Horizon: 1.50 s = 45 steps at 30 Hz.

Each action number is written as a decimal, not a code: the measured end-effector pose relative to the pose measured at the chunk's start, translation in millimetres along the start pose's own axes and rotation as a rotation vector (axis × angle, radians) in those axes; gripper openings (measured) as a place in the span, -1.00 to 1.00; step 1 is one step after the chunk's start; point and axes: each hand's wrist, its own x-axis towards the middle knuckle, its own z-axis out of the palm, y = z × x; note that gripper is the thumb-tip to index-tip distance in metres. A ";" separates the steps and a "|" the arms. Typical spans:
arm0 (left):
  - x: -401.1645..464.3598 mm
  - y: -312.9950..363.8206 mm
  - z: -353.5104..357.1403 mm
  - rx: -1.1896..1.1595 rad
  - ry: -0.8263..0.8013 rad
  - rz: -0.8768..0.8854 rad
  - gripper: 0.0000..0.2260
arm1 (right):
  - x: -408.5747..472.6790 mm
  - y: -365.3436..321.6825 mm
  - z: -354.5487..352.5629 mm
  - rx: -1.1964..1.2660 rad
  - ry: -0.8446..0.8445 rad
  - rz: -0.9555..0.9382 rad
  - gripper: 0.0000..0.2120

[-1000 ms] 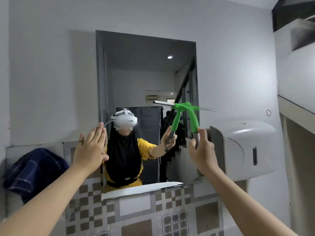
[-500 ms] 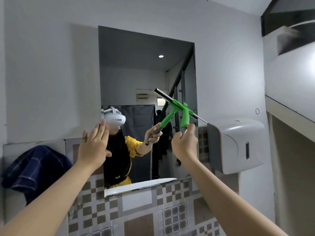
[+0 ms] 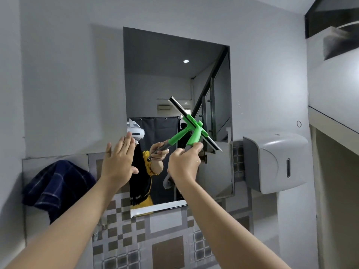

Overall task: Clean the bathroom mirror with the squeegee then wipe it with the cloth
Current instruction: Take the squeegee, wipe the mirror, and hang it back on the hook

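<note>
right hand (image 3: 183,164) is wrapped tight round the handle of the green plastic squeegee (image 3: 194,131), and its long black rubber blade runs on a slant, upper left down to lower right, across the right half of the rectangular wall mirror (image 3: 174,74). whether the blade actually touches the glass, can't tell from here. left hand (image 3: 118,162) is up with fingers straight and spread, holding nothing, just by the mirror's left edge. the dark blue checked cloth (image 3: 56,187) hangs well off to the left, nearer that free hand.
</note>
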 end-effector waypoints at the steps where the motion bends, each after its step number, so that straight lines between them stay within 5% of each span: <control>1: -1.1 -1.5 0.1 0.006 0.008 0.007 0.03 | -4.9 -1.8 6.5 0.010 -0.003 -0.004 -0.84; 17: -25.8 -22.5 4.6 -0.001 0.070 0.102 -0.04 | -47.9 5.7 63.2 -0.098 -0.125 -0.142 -0.66; 23: -24.2 -23.9 10.8 0.001 0.098 0.100 -0.06 | -48.3 34.4 62.7 -0.461 -0.168 -0.421 -0.51; 31: -45.5 -13.2 23.0 -0.018 0.150 0.065 -0.30 | -27.8 53.1 29.3 -0.646 -0.194 -0.609 -0.51; 45: -76.4 13.6 43.3 0.027 0.030 -0.091 -0.31 | 36.3 82.3 -35.1 -0.936 -0.198 -1.016 -0.40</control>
